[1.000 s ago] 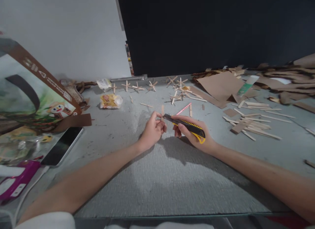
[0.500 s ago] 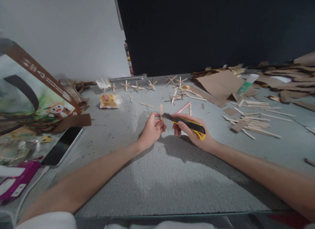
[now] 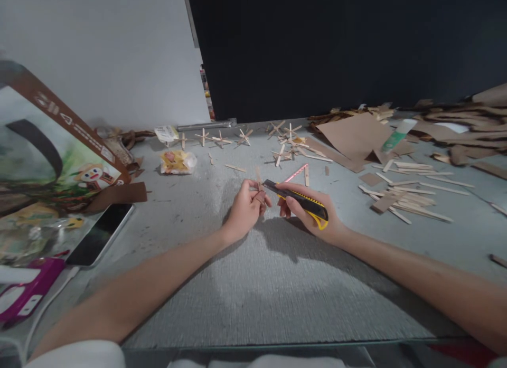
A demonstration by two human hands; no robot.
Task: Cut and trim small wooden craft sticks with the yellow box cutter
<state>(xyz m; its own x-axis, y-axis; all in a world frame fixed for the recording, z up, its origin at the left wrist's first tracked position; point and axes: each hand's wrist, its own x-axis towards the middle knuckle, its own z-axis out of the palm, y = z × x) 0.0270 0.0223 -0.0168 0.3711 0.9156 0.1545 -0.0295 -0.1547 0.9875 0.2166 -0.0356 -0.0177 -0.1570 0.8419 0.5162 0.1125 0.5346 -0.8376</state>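
My left hand (image 3: pixel 246 205) pinches a small wooden stick (image 3: pixel 259 176), whose upper end pokes up past the fingers. Wrapped around a yellow and black utility knife (image 3: pixel 303 200) is my right hand (image 3: pixel 319 212). The knife's tip end points left and is close beside the stick; whether the blade touches it I cannot tell. Just beyond my right hand lie a red and white striped strip (image 3: pixel 296 172) and a short wooden stick (image 3: pixel 306 175). The lower part of the held stick is hidden by my fingers.
Crossed-stick pieces (image 3: pixel 244 137) line the back of the table. To the right are loose wooden sticks (image 3: pixel 415 199), cardboard (image 3: pixel 350 138) and a glue stick (image 3: pixel 398 135). A phone (image 3: pixel 101 235), a printed bag (image 3: pixel 59 141) and a yellow packet (image 3: pixel 176 162) stand or lie at left.
The stick in my left hand has tilted slightly to the left, and the left fingers have shifted a little. The utility knife has moved only slightly.
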